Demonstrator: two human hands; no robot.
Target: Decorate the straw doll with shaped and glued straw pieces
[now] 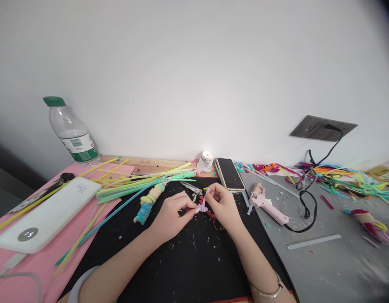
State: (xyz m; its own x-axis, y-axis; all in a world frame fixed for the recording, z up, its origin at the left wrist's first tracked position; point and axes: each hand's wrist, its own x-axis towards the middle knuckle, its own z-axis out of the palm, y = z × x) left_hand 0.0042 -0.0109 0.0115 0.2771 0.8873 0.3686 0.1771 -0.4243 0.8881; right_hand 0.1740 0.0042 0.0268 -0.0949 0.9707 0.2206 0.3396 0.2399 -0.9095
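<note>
Over the black mat, my left hand pinches a small piece of lilac pipe cleaner between thumb and forefinger. My right hand grips the upper end of the same lilac piece, which is bent into a loop between the hands. Behind the fingers lie scissors with red handles, partly hidden by my right hand. To the left of my left hand rests a coiled pipe-cleaner figure in blue, yellow and cream.
Green and yellow pipe cleaners spread across the left. A power bank and a plastic bottle stand beyond them. A phone and a white cup sit at the wall. On the right lies a corded pink glue gun.
</note>
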